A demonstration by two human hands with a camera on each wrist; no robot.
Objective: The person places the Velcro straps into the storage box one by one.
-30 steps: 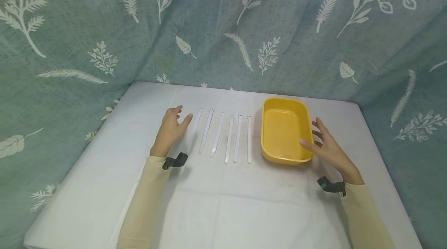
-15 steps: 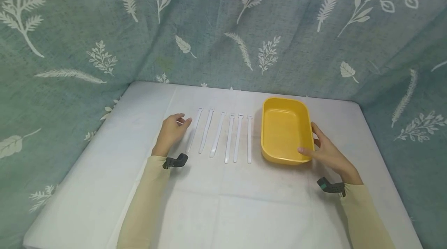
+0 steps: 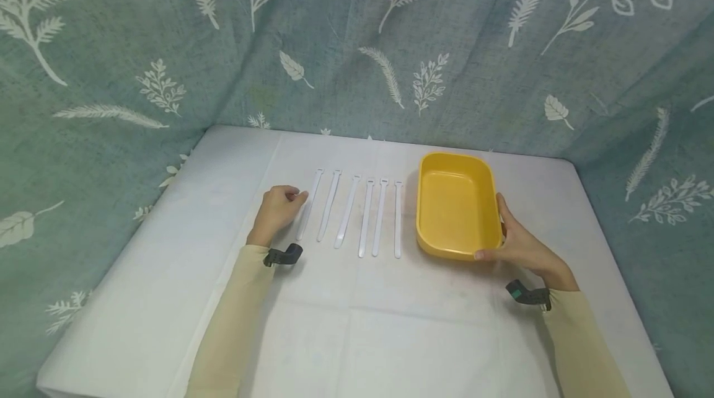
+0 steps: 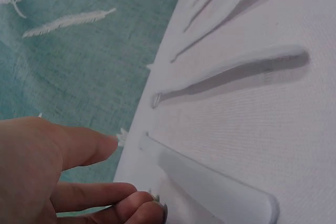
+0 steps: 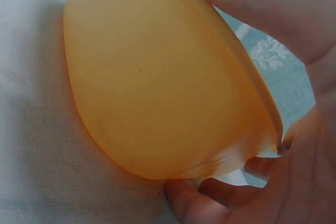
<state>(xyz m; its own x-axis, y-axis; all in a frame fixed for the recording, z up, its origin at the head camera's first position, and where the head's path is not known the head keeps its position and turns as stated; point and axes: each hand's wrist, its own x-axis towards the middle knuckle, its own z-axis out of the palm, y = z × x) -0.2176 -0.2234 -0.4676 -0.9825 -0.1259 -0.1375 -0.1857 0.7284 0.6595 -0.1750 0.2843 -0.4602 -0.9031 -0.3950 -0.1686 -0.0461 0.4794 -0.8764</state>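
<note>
Several slim white plastic straps (image 3: 365, 218), each with a small slotted head at the far end, lie side by side on the white cloth. My left hand (image 3: 279, 209) hovers beside the leftmost strap (image 4: 215, 184); in the left wrist view its fingers are bent, the thumb is apart from them, and nothing is between them. At the right sits a yellow rectangular tub (image 3: 454, 212) with nothing in it. My right hand (image 3: 524, 246) grips the tub's near right corner, thumb at the rim and fingers around the side and lower edge, as the right wrist view shows.
A white cloth (image 3: 357, 336) covers the table. Green-grey curtains (image 3: 334, 75) with white leaf prints hang behind it and on both sides. Each wrist wears a black camera mount (image 3: 283, 255).
My right hand has closed in from beside the tub to grip its corner. The fingers of my left hand have drawn together and lowered slightly towards the leftmost strap. The straps stay in place.
</note>
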